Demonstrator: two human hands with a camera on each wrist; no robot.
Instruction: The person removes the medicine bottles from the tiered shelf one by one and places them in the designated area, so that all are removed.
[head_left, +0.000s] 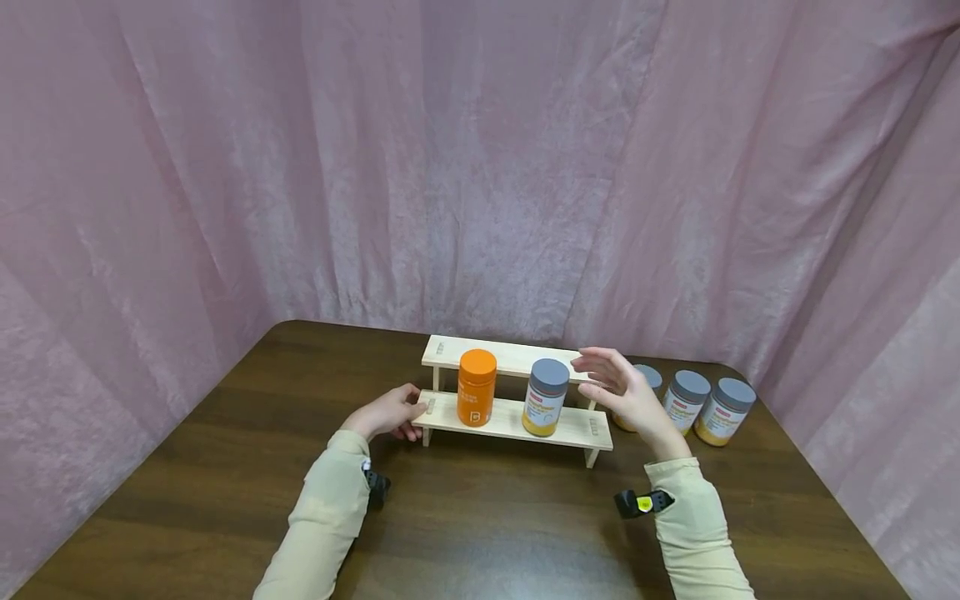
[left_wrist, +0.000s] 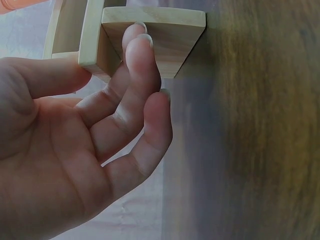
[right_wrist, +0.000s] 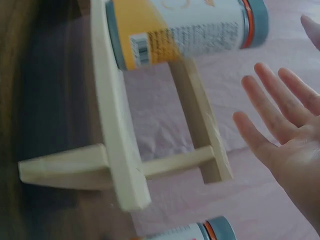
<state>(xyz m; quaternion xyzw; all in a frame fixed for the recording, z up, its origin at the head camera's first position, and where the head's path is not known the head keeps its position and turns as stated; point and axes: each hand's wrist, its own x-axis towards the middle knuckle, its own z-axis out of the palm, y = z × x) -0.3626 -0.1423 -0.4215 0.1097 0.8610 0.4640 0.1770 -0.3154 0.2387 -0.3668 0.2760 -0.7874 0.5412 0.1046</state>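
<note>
grey-lidded jar: the grey-lidded jar [head_left: 545,400] stands upright toward the right of the rack's near, lower shelf; its lid is on, so what it holds cannot be seen; the yellow at its base is label print, with a barcode in the right wrist view.
orange jar: the orange jar [head_left: 477,388] stands upright left of it on the same shelf, a gap between them, orange lid on, contents hidden.
wooden rack: the wooden rack [head_left: 579,425] has two tiers, the far one higher; it carries both jars on the lower tier.
left hand: the left hand [head_left: 386,414] pinches the left end of the lower shelf, thumb at the board's edge, the other fingers bent against the leg below.
right hand: the right hand [head_left: 628,398] is just right of the grey-lidded jar and apart from it, fingers spread, thumb held away, nothing in its grasp.
jars on the table: three more lidded jars [head_left: 724,412] stand in a row right of the rack, grey lids on, contents hidden; the leftmost is partly covered by the right hand.
table: the dark wooden table [head_left: 480,517] bears rack and row.
wrists: a black device [head_left: 645,503] sits at each cream sleeve [head_left: 701,525].
backdrop: a pink curtain [head_left: 450,167] hangs along the far side.
</note>
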